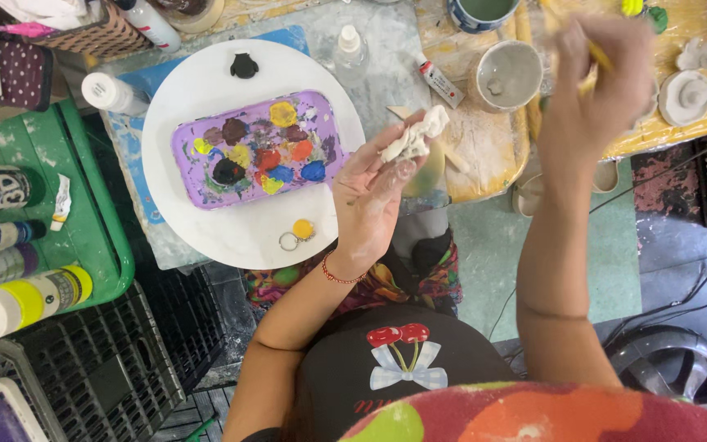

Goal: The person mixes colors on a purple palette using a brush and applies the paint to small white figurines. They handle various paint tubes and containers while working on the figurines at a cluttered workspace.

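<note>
We count one white round plate (206,221), one purple palette (251,147), one small white figurine (415,135), one grey cup (507,75), one paint tube (440,80), and four paint bottles (22,299) lying at left.

this looks like a small craft or ceramics-painting workshop, a working corner rather than a tidy home room. at about ten o'clock a purple palette tray (253,151) blotched with many paint colours sits on a round white board (206,221). at nine o'clock paint bottles (18,299) lie in a green tray (92,237), above a black plastic crate (116,368) at seven o'clock. at one to two o'clock unpainted white clay pieces (689,94) and a bare clay cup (507,75) rest on a paint-stained yellow sheet (484,147). the worn floor (558,262) at three o'clock is smeared and crossed by cables (697,278).
</note>
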